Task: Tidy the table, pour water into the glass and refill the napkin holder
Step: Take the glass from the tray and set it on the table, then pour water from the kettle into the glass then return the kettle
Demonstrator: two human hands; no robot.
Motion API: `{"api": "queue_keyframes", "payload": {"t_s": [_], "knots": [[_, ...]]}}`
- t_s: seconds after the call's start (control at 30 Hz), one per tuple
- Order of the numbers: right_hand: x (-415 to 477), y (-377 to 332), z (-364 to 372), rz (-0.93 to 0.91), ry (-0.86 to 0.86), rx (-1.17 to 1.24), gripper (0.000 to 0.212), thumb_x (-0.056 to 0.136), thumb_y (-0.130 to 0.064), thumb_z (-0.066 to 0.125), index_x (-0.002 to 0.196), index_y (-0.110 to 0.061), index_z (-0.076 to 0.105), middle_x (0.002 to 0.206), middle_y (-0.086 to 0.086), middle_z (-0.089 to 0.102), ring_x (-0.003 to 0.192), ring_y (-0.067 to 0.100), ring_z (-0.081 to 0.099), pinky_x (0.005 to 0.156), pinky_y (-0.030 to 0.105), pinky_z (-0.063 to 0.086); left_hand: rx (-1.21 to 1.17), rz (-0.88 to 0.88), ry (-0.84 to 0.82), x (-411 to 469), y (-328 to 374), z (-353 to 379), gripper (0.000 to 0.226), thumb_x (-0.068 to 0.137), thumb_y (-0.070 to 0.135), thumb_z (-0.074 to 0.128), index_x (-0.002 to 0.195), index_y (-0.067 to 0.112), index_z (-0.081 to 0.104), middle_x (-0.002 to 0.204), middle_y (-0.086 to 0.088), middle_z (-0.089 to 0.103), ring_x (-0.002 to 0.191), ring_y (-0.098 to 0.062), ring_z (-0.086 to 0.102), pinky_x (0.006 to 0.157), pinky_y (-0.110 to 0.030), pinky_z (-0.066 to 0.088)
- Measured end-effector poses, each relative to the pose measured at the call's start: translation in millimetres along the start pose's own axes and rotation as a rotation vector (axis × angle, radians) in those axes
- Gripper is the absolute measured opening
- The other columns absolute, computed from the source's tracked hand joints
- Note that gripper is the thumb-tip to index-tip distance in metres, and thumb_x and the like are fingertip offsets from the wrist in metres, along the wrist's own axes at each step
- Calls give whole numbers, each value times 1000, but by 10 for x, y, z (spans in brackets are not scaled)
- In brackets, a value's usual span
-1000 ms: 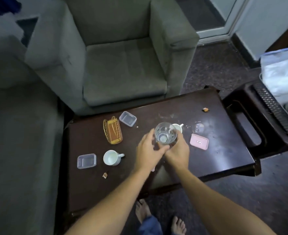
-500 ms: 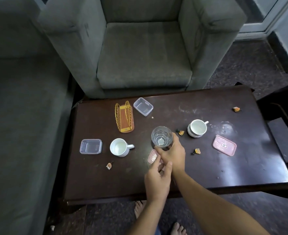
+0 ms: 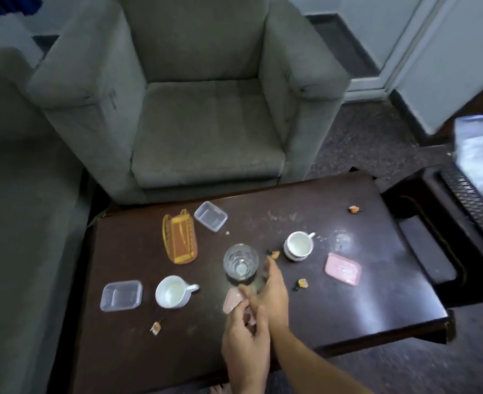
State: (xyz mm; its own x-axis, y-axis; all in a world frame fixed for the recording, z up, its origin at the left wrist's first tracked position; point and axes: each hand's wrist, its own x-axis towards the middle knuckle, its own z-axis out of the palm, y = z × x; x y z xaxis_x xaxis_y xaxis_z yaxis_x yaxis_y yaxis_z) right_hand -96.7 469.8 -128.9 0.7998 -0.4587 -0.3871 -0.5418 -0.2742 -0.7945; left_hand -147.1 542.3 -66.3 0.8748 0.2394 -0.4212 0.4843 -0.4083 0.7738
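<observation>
It is a home living room: a grey fabric armchair (image 3: 206, 115) behind a low dark wooden coffee table (image 3: 348, 317).

Stood over dark wooden bench (image 3: 348, 308). Grey armchair (image 3: 206, 132) faced me beyond it, grey sofa (image 3: 21, 223) on my left. Dark speckled floor (image 3: 376, 137), pale walls (image 3: 362, 7), white door frame (image 3: 399, 52) far right. Light dim, cool.

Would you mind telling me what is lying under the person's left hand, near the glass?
A flat pink lid lies on the table under the left hand; only its far corner shows. The hand covers the rest, so whether it pinches the lid cannot be seen.
</observation>
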Motion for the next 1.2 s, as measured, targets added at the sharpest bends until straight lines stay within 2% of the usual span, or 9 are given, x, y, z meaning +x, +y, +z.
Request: {"api": "queue_keyframes", "payload": {"t_s": [0.1,0.2,0.33,0.4,0.47,0.63,0.8,1.03,1.2], "knots": [[-238,-22,-328,129,7,59,63,77,-43,66,139,-40,53,125,-15,66,112,6,64,102,31,51,31,33,64,-190,302,118,21,86,16,80,105,7,77,104,-13,75,93,-33,74,81,-45,58],[-396,-182,-826,201,122,74,16,87,-24,70,99,-34,66,87,-11,72,79,2,69,72,10,50,-11,102,-19,-412,772,225,19,89,19,77,105,8,75,101,-12,74,90,-32,73,80,-40,54],[-367,-650,-1689,110,344,16,21,89,-24,66,73,-37,62,66,-18,67,62,-5,62,55,9,41,-9,322,-264,-646,1505,417,20,99,27,65,113,14,71,111,-5,73,105,-26,69,91,-38,53],[-258,-911,-2127,55,436,-4,19,92,-22,64,75,-29,65,61,-14,63,61,-7,59,56,10,40,-6,459,-372,-710,1909,558,19,101,23,61,116,14,70,115,-5,70,109,-24,66,95,-38,52],[-151,-1136,-2577,24,524,14,13,95,-16,66,83,-21,69,64,-13,63,63,-11,59,60,13,39,-23,580,-429,-753,2323,733,19,101,23,60,115,15,70,115,-3,68,108,-22,67,95,-39,52],[-8,-1436,-3520,-46,746,54,10,93,-14,69,98,-15,77,85,-3,74,77,7,62,66,8,38,20,795,-535,-897,3172,1198,19,101,31,60,113,19,69,114,-1,67,106,-20,65,95,-34,51],[62,-1325,-4249,-31,830,73,11,94,-21,65,95,-22,76,82,-9,71,78,8,62,70,22,42,116,865,-604,-1190,3592,1754,24,100,32,55,118,21,67,120,-2,67,110,-23,63,92,-31,44],[322,-618,-5386,42,914,-20,18,96,-22,59,87,-16,74,81,0,74,80,22,67,67,29,40,102,778,-670,-1659,3747,2826,30,101,29,52,127,19,63,127,-2,64,115,-22,63,99,-36,49],[626,-66,-6199,130,909,-203,23,97,-19,54,105,-18,76,108,6,73,102,30,66,80,35,49,90,568,-713,-1744,3797,3640,43,104,29,47,145,16,48,141,-1,58,126,-24,58,110,-42,44]]}}
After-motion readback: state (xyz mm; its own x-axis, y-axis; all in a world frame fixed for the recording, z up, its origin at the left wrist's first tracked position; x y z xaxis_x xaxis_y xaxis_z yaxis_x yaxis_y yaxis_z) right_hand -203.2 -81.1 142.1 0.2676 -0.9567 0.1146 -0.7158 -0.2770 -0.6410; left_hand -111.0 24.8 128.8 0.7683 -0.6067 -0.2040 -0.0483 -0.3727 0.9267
